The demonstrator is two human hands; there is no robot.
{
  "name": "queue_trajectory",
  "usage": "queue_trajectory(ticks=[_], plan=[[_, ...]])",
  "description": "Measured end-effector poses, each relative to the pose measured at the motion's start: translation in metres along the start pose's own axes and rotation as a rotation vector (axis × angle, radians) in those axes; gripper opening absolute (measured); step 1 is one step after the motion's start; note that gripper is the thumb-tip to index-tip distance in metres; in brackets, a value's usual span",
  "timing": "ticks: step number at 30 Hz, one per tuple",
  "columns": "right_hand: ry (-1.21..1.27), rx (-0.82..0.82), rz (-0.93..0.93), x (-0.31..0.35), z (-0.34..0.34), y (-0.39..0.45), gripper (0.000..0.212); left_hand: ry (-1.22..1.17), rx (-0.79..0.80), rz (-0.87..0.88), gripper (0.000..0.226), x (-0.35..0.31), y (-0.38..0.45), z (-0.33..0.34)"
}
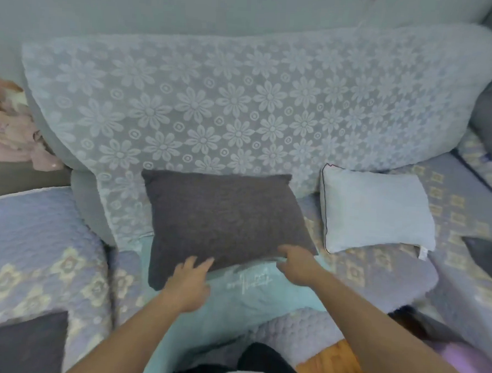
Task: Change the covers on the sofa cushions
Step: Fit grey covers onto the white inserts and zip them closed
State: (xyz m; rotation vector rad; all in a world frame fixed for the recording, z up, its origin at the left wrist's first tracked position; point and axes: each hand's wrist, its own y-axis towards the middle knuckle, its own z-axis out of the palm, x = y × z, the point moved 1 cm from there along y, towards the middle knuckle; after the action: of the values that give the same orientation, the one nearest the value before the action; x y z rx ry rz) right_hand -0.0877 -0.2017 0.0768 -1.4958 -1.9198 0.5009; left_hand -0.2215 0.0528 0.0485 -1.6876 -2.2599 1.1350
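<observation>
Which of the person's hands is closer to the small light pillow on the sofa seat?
Right. The right hand sits at the dark cushion's near right corner, just below-left of the light pillow. The left hand is further left, at the cushion's near edge.

Your dark grey cushion (223,216) leans against the sofa back, its lower edge resting on a pale teal cover (250,297) spread flat over the seat in front of you. To its right, near but apart, a light grey cushion (376,211) with dark piping lies propped against the backrest, a small white tag at its lower right corner.
</observation>
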Motion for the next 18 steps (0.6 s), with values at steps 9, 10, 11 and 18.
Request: queue_trajectory(ticks=[9,10,11,18], plan=[[0.231,0.233,0.441,-0.193,0.034,-0.032,0.030,-0.207,0.070,0.009,0.056,-0.094,0.058,0.032],[0.291,0.204,0.467,-0.213,0.031,-0.022,0.029,-0.249,0.053,0.016,0.055,-0.114,0.064,0.032],[0.474,0.163,0.533,-0.228,0.026,-0.011,0.024,-0.279,0.042,0.024,0.054,-0.134,0.070,0.034],[1.203,-0.113,0.625,-0.348,-0.041,0.149,0.037,-0.502,-0.008,-0.092,0.045,-0.286,0.182,0.086]])
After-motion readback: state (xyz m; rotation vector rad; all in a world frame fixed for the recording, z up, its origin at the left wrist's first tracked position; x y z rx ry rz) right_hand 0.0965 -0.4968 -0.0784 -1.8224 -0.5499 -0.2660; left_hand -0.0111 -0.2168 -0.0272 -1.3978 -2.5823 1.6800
